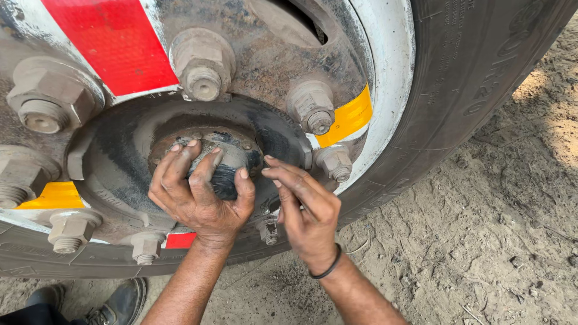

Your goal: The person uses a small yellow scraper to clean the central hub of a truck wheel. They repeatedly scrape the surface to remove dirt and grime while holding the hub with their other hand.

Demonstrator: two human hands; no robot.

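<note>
- The left hand [198, 195] wraps the hub cap [232, 162], hiding most of its face — only a dark, greasy patch shows between the fingers.
- The tyre [475, 78] and wheel rim [391, 78] are cut off at the top and left edges.
- Raised lettering on the tyre is too small to tell.
- A black shoe [123, 301] is cropped by the bottom edge — its wearer is out of view.

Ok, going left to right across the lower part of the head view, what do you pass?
Black shoe → left hand gripping the greasy hub cap → right hand → black wristband → tyre sidewall → dirt ground.
</note>
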